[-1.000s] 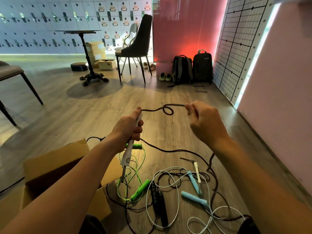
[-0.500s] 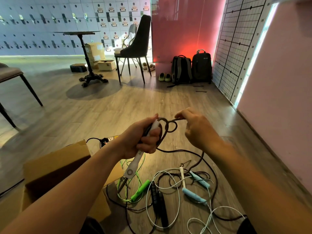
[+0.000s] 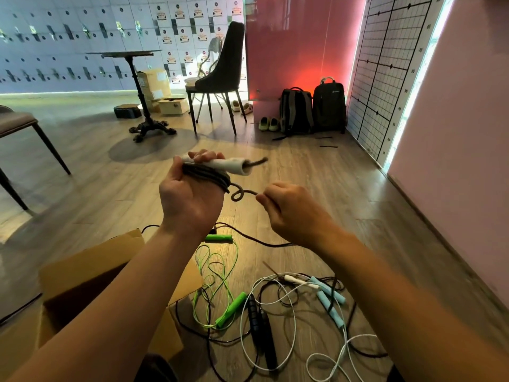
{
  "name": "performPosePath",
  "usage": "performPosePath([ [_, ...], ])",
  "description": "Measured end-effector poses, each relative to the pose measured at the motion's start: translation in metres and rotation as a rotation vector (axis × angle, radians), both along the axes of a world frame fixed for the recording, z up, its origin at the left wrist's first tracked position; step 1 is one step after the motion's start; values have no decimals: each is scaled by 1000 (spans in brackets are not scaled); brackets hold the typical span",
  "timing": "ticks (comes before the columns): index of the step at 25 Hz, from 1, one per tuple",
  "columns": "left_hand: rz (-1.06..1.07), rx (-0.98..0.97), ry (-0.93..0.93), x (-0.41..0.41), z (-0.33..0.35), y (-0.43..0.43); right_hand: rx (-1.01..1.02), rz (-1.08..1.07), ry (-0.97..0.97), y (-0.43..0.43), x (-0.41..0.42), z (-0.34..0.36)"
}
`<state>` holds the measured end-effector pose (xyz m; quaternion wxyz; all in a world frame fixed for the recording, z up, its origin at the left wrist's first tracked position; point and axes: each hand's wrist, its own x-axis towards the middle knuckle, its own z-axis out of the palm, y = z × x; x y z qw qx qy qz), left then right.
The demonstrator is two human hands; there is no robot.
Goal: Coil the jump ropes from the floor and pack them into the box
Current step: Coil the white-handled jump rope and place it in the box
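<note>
View from a person's head, looking down at both bare forearms over a wooden floor (image 3: 358, 216).

At the lower left edge of the floor stands an open cardboard box (image 3: 91, 274), partly hidden behind the left forearm.

The left hand (image 3: 190, 199) is raised at centre, its fingers curled round a white handle (image 3: 228, 164) that lies roughly level and points right. Several turns of dark rope (image 3: 209, 175) are wrapped around this hand, just below the handle.

From the coil the rope makes one small curl to the right and reaches the right hand (image 3: 289, 213), which pinches it between thumb and curled fingers. The two hands are near each other but apart.

On the floor below the hands, beside the box's right side, lies a loose green jump rope (image 3: 217, 271). Just right of it lie two black handles (image 3: 257, 321) side by side. Further right, a white rope (image 3: 275, 351) with light blue handles (image 3: 330, 301) sprawls in tangled loops, crossed by dark cord.

Far back, a dark chair (image 3: 223, 73) stands at centre, and two backpacks (image 3: 311, 108) lean against a red wall to its right.
</note>
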<state>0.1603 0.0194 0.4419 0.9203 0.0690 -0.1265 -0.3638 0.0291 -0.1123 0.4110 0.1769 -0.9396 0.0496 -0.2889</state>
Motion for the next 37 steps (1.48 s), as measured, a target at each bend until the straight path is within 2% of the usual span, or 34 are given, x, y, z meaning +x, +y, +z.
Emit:
performPosePath([
  [4,188,-79,156,8,12,4,98,-151,45,-5,-1,6],
  [6,230,-122,222,17,15,11,92,-134,36,-7,-6,8],
  [8,286,-75,232,22,15,13,-6,-60,53,0,-7,7],
  [10,353,38,167,22,9,11,-37,-17,83,8,-6,6],
  [15,503,402,-295,9,1,-2,-13,15,117,18,0,5],
  [20,689,790,-1135,11,-16,0,101,24,95,20,-3,8],
  [22,628,916,-1326,12,-21,3,84,4,36,13,-10,10],
  [26,495,1142,-1534,7,-29,-6,-7,-82,-64,3,-15,12],
  [29,481,1168,-1569,2,-32,-12,-15,-140,-42,-3,-15,11],
  [32,462,1273,-1714,-5,-29,-16,-45,-112,-80,-4,-17,11],
  [35,276,1285,-1665,-16,-19,-19,-111,-124,-137,-4,-19,13],
  [37,6,1262,-1562,-25,-15,-18,-166,-161,-194,-6,-23,16],
])
